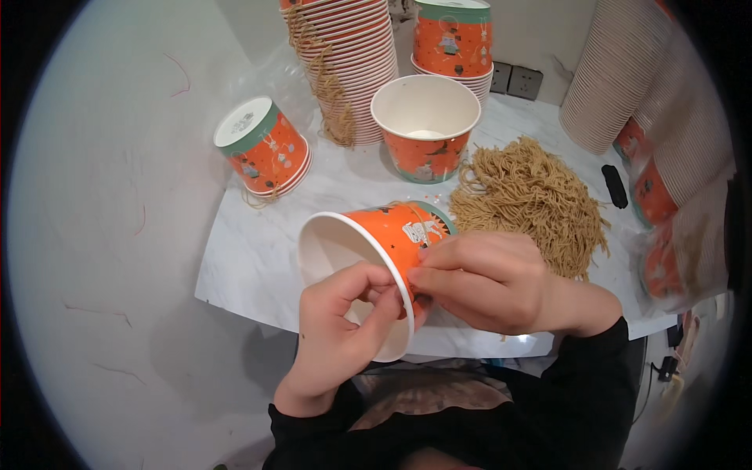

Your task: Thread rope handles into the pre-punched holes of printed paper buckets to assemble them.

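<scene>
An orange paper bucket (395,227) with a green base band lies tilted in front of me, its white mouth toward the left. My left hand (337,329) reaches into the mouth, thumb and forefinger pinched together against the inner wall near the rim; what lies between them is hidden. Outside the same wall, my right hand (493,286) has its fingertips pinched just across from the left. A thin tan cord (415,210) runs over the bucket's orange side toward the right fingertips. Beyond the right hand lies a loose heap of tan cords (533,196).
Behind stands an upright open bucket (427,149), beside a tall nested stack (356,70) hung with cords. An upside-down short stack (266,149) sits left; another stack (453,39) is at the back. Wrapped stacks (619,70) and a black strip (615,186) are on the right.
</scene>
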A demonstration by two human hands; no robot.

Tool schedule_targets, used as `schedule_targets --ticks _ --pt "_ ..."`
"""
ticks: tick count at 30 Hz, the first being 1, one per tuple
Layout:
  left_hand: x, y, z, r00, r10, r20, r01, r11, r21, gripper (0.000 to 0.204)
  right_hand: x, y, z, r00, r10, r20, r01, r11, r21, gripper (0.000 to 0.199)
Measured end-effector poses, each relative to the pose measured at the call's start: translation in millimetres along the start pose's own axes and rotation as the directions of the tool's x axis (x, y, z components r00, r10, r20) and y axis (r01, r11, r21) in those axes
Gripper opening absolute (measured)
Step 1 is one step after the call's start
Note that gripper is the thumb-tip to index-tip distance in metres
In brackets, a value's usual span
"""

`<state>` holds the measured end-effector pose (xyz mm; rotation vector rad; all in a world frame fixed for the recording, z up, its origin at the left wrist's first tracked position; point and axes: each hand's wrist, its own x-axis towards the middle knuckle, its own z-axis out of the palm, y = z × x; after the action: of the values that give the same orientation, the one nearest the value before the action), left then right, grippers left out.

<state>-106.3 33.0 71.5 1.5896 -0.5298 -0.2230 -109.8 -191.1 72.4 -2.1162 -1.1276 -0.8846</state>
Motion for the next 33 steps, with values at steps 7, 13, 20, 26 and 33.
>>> schedule_targets --ticks 7,13,20,26,33 --pt "15.4 13.1 14.7 0.845 0.527 -0.09 -0.304 0.611 0.731 0.013 7.9 8.5 -29.9 0.96 0.236 0.149 -0.198 0.952 -0.232 0.015" --pt "46.4 24.4 13.9 0.808 0.516 0.285 -0.479 0.293 0.828 0.016 11.0 24.7 -46.5 0.788 0.557 0.264 -0.616 0.701 0.358 0.013" --pt "77.4 33.9 18.1 0.925 0.292 0.242 -0.366 0.521 0.771 0.011 5.7 29.5 -43.4 0.762 0.618 0.195 -0.607 0.576 0.547 0.016" --pt "90.2 14.9 20.2 0.983 0.068 0.168 -0.139 0.878 0.458 0.012 8.1 34.0 -41.5 0.717 0.651 0.25 -0.692 0.62 0.371 0.014" --pt "113.8 -33.5 -3.6 0.923 -0.119 0.366 0.099 0.992 0.075 0.008 3.4 50.0 -29.5 0.748 0.628 0.214 -0.663 0.725 0.186 0.015"
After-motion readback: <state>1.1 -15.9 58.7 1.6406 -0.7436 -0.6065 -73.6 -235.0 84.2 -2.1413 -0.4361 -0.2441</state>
